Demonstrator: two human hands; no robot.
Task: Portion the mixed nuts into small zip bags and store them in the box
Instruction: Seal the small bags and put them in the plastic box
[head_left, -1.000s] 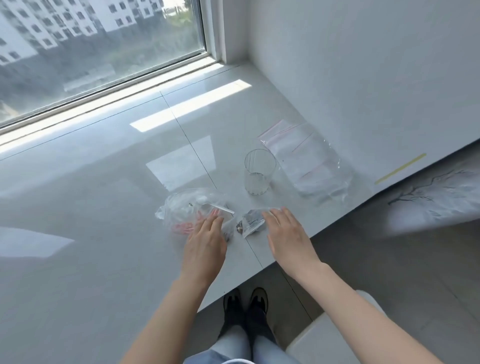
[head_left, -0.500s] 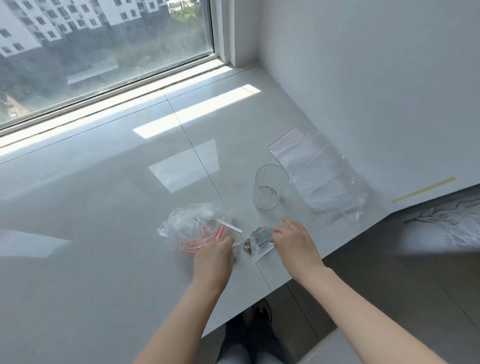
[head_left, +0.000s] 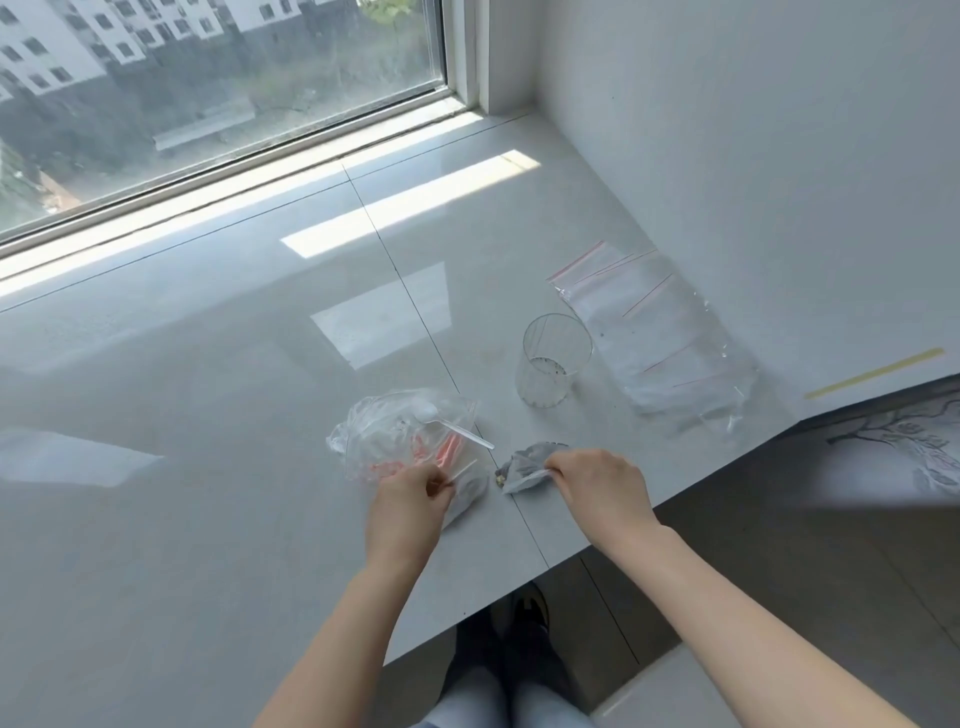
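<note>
Clear plastic dominates mid-frame: the right hand (head_left: 597, 480) pinches a small zip bag of nuts (head_left: 530, 467) on the sill, the left hand (head_left: 410, 491) grips the bundle of bags (head_left: 405, 441), likely to steady it.

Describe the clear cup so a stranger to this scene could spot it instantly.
Start at the pale tiled ledge under the window and go toward its right end by the white wall. The clear cup stands upright there, just left of the flat zip bags. It is the only rigid, standing thing; all else nearby is limp plastic.
</note>
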